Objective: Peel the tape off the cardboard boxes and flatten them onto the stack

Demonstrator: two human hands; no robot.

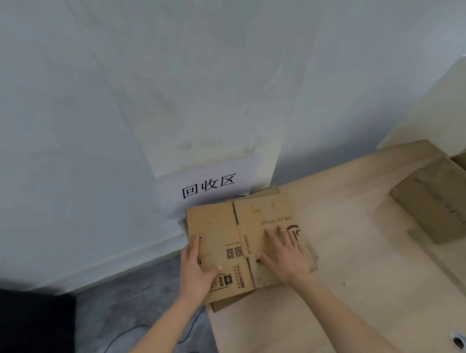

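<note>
At lower centre of the frame, the left hand (197, 270) lay flat, fingers straight, on the flattened box (240, 245), thumb over its near edge. The box topped the stack (222, 305), its long axis running left to right, tilted slightly. The right hand (286, 253) pressed it with spread, straight fingers; an unflattened box (434, 199) sat at the right edge.

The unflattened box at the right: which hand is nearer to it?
Right. The right hand lies flat on the flattened box, left of the unflattened box; the left hand is farther left.
</note>
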